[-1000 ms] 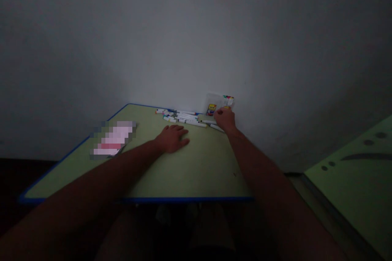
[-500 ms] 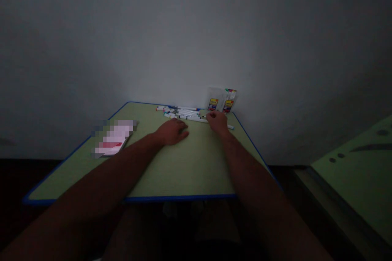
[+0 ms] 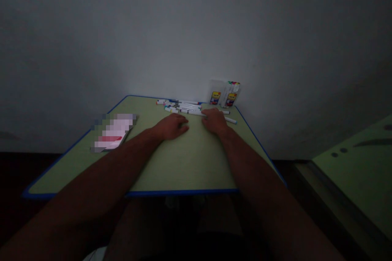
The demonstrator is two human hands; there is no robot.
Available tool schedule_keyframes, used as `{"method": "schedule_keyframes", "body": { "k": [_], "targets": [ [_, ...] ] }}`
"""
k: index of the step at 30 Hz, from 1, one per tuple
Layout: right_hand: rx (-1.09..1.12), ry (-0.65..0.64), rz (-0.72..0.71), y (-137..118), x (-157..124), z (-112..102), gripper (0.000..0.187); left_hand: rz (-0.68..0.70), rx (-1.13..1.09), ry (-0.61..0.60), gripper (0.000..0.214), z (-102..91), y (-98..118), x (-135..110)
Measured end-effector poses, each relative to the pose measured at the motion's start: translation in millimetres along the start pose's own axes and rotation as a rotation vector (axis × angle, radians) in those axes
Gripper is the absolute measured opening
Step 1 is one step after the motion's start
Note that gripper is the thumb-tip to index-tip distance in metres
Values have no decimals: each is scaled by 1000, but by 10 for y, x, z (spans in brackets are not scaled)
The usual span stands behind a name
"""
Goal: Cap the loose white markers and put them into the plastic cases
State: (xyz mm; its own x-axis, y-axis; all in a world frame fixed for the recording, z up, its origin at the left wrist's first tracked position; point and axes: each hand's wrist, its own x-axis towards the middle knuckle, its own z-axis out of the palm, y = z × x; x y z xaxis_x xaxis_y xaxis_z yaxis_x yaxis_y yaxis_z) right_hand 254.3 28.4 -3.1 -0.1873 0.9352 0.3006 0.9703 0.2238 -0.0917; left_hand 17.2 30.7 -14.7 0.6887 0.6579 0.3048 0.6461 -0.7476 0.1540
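My left hand (image 3: 171,126) lies flat on the green table (image 3: 171,163), fingers stretched out, holding nothing. My right hand (image 3: 214,120) rests palm down beside it, its fingers reaching the near edge of a loose heap of white markers (image 3: 183,108) with coloured caps. One marker (image 3: 231,120) lies just right of that hand. Whether the right fingers hold a marker is not visible in the dim light. Two clear marker packs (image 3: 225,94) stand upright against the wall at the table's far right corner.
A blurred white and red booklet (image 3: 113,132) lies on the left part of the table. The table has a blue rim (image 3: 183,192) and stands against a grey wall. A second green table (image 3: 361,163) is on the right.
My right hand has drawn back from the marker packs at the wall to the near side of the markers. The left hand has stayed in place.
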Motion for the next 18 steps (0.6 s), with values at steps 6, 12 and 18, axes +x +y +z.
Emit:
{"method": "schedule_keyframes", "body": {
  "k": [6, 12, 18],
  "targets": [
    [-57, -34, -10, -35, -26, -63, 41, -25, 7, -2, 50, 4, -7, -13],
    [-59, -47, -16, 15, -26, -80, 34, -24, 12, -7, 53, -3, -12, -19],
    [-21, -70, 38, 38, -59, -111, 31, -21, 0, 1, 50, 13, -30, -21]
  ]
}}
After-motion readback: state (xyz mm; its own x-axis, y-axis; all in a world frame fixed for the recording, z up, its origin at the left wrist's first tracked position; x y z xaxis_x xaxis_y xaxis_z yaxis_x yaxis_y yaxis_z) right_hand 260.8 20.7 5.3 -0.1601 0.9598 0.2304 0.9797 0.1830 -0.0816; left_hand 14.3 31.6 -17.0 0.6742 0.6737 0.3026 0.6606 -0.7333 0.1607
